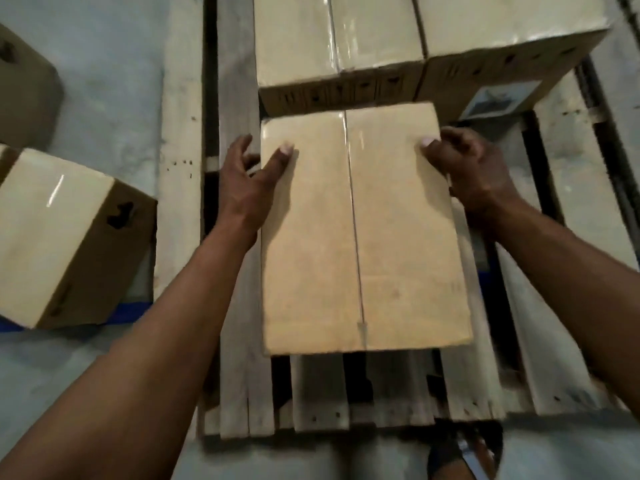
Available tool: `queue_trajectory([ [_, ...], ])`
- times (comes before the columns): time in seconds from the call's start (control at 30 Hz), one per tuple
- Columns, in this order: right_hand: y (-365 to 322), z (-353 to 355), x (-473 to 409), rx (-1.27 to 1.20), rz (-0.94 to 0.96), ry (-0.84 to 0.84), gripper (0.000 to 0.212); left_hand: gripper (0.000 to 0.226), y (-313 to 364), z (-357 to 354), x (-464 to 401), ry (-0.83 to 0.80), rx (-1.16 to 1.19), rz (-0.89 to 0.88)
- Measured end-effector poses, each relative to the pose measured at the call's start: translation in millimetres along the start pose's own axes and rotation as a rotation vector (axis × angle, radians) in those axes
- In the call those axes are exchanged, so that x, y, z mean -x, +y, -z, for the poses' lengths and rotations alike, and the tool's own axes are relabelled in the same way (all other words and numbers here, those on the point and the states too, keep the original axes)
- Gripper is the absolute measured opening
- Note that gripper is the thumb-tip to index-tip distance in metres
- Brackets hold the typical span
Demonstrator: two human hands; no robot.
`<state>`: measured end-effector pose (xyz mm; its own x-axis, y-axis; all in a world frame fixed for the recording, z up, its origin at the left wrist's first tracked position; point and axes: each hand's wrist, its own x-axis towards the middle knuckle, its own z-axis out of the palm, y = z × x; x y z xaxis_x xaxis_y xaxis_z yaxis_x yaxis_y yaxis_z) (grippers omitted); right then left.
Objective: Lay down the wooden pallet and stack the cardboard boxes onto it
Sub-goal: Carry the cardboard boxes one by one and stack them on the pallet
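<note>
Head camera looks steeply down at a wooden pallet (239,375) lying flat on a pale concrete floor (114,81), with a person's 2 bare arms reaching in from 6 o'clock. At the centre of the frame, both hands hold a taped cardboard box (360,230) by its long sides. The left hand (249,181) curls over the box's edge at 9 o'clock, thumb pressed on top and fingers down the side. The right hand (474,171) grips the opposite edge at 3 o'clock in the same way. Whether the box already rests on the slats or hangs just above them cannot be told. At 12 o'clock, 2 stacked boxes (346,46) already sit on the pallet, just beyond the held box's far end. At 9 o'clock, 2 loose boxes (59,233) wait on the floor. A sandalled foot (464,452) shows at 6 o'clock, near the pallet's front edge. The held box appears to reach close to that edge, so letting go too soon or setting it askew could leave it overhanging, gapped from its neighbours, or pinching fingers against the slats.
</note>
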<state>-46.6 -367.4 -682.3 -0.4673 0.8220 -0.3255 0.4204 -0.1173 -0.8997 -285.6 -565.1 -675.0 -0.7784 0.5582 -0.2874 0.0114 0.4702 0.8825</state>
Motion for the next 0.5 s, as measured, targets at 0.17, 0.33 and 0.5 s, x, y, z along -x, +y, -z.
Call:
queue_trajectory([
  [0.17, -2, -7, -32, 0.027, 0.022, 0.047, 0.040, 0.059, 5, -7, -24, -0.155, 0.066, -0.200],
  [0.33, 2, 8, -13, -0.061, -0.023, -0.090, 0.050, 0.047, 18, -7, -43, -0.278, 0.242, -0.228],
  [0.5, -3, -5, 22, -0.095, -0.142, -0.164, 0.043, 0.067, 32, -21, -50, -0.211, 0.473, -0.149],
])
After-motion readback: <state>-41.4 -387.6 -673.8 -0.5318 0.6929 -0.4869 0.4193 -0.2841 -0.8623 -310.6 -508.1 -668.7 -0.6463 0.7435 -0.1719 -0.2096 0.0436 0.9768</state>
